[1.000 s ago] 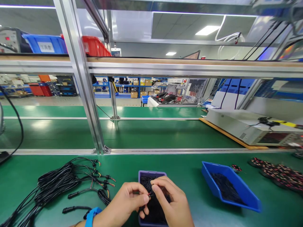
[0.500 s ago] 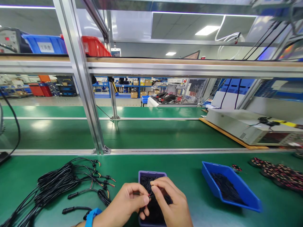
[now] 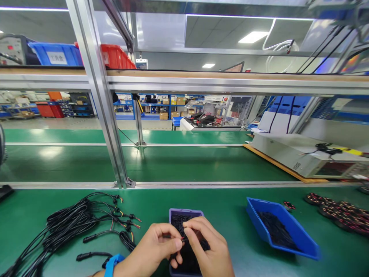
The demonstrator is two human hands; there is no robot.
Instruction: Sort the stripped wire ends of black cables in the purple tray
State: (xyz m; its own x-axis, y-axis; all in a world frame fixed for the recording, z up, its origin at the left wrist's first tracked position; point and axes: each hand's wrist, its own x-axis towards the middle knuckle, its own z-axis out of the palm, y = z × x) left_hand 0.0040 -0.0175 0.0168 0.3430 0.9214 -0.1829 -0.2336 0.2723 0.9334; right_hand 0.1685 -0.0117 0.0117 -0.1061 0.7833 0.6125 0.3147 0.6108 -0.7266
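My left hand and my right hand meet over a small purple tray full of short black pieces, at the bottom middle of the head view. Both hands pinch a thin wire end with a small black sleeve between thumb and fingers. A blue band is on my left wrist. A bundle of black cables with stripped coloured ends lies to the left of my hands.
A blue bin holding black pieces sits tilted at the right. Coiled red-and-black parts lie at the far right. An aluminium post rises from the bench rail. A grey instrument box stands behind on the right.
My fingers shift slightly on the small piece; the hands stay over the purple tray. The black cable at the far left edge has left view.
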